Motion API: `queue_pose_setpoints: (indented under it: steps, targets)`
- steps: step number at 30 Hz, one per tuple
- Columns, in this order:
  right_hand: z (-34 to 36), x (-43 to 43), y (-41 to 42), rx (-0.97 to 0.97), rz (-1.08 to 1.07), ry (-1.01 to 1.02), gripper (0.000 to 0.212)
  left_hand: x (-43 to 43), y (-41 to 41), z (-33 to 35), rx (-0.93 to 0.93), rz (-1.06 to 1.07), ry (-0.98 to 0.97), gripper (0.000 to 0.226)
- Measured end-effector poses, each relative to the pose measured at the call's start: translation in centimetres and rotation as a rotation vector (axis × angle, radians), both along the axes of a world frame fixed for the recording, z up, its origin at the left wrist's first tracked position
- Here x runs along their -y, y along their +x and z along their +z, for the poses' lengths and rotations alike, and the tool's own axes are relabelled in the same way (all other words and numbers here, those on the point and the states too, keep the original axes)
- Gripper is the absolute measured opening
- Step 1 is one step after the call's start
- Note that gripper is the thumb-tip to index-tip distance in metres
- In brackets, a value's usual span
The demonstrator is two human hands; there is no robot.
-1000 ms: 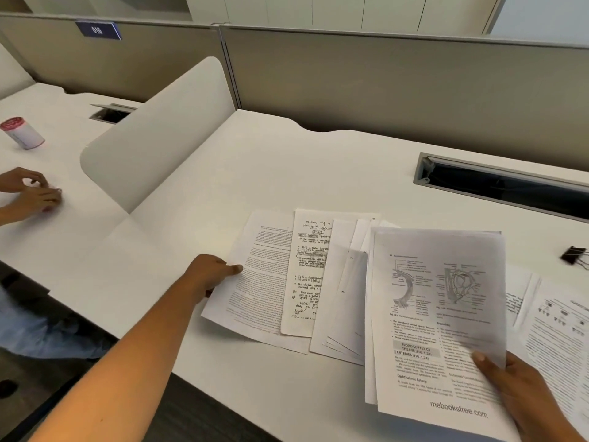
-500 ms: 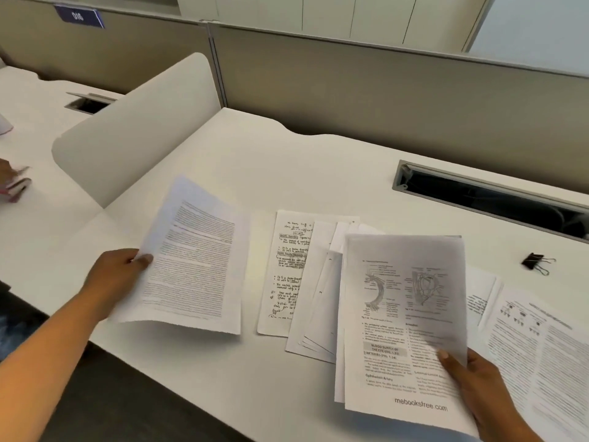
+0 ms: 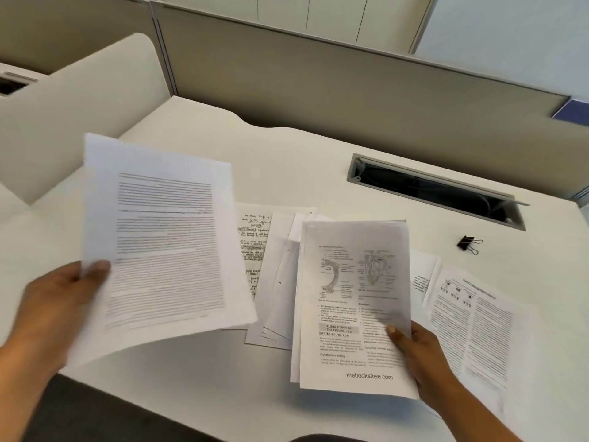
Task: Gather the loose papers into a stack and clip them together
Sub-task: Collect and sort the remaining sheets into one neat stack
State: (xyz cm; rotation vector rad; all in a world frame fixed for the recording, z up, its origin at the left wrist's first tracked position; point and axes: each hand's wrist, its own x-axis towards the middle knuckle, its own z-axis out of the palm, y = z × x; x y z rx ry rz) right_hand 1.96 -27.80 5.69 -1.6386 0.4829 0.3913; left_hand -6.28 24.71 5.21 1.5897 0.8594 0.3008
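Note:
My left hand (image 3: pixel 60 301) pinches the left edge of a printed text sheet (image 3: pixel 162 247) and holds it up above the desk, tilted toward me. My right hand (image 3: pixel 417 355) grips a thin stack of papers (image 3: pixel 353 301) at its lower right; the top page shows anatomy drawings. Between them, loose papers lie fanned on the desk: a handwritten sheet (image 3: pixel 253 247) and several blank punched sheets (image 3: pixel 277 291). More printed pages (image 3: pixel 471 317) lie to the right. A black binder clip (image 3: pixel 468 244) rests on the desk at the far right.
The white desk (image 3: pixel 287 164) ends in a grey partition wall (image 3: pixel 318 87) at the back. A cable slot (image 3: pixel 436 189) is cut into the desk behind the clip. A curved white divider (image 3: pixel 79 106) stands at the left.
My left hand has picked the printed text sheet off the desk and raised it higher. The stack in my right hand stays about where it was. The view has swung to the right.

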Motion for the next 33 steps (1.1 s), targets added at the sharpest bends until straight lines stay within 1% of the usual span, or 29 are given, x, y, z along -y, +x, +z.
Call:
queue_pose_setpoints:
  steps: [1,2,4,7,11,15,17,21,25,26,27,28,29,31,33]
  targets:
    - [0.0,-0.1,0.0,0.002,-0.002,0.003,0.014,5.8,0.5,5.5,0.047,-0.066,-0.038,0.026]
    - [0.1,-0.1,0.0,0.001,-0.005,0.01,0.015,9.2,0.6,7.8,0.068,-0.122,-0.035,0.019]
    - [0.1,0.0,0.1,0.0,-0.015,0.029,0.019,12.6,1.2,9.0,0.075,-0.178,-0.092,0.016]
    - [0.3,0.0,0.0,0.003,-0.022,0.044,0.02,16.0,2.5,8.1,0.053,-0.23,-0.188,0.017]
    - [0.9,-0.2,-0.4,0.029,-0.018,0.063,0.018,20.1,3.8,7.8,0.042,-0.313,-0.231,0.02]
    - [2.1,-0.6,-1.1,0.064,0.025,0.049,0.022,22.8,4.8,7.8,-0.019,-0.437,-0.252,0.023]
    - [2.9,-1.0,-1.4,0.084,0.048,0.043,0.026,23.6,5.2,7.8,-0.041,-0.465,-0.252,0.022]
    - [4.3,-1.1,-1.6,0.1,0.035,0.06,0.019,24.4,6.1,7.7,-0.068,-0.507,-0.252,0.018]
    - [5.1,-0.7,-1.8,0.101,0.006,0.075,0.017,25.0,6.9,7.4,-0.06,-0.507,-0.196,0.01]
    - [5.2,-0.6,-1.8,0.105,0.0,0.075,0.016,25.2,7.1,7.4,-0.048,-0.506,-0.184,0.015]
    - [5.5,-0.5,-1.9,0.104,-0.005,0.075,0.015,25.3,7.3,7.4,-0.049,-0.504,-0.188,0.024]
    - [5.7,-0.4,-1.9,0.106,-0.005,0.076,0.015,25.3,7.5,7.4,-0.058,-0.515,-0.224,0.031]
    - [5.9,-0.3,-1.9,0.112,0.0,0.079,0.017,25.4,7.6,7.4,-0.068,-0.528,-0.278,0.032]
    - [6.4,-0.3,-2.0,0.131,0.019,0.093,0.021,25.6,7.8,7.7,-0.109,-0.578,-0.397,0.025]
    - [6.6,-0.2,-2.0,0.152,0.046,0.126,0.025,26.0,7.8,7.6,-0.148,-0.606,-0.455,0.026]
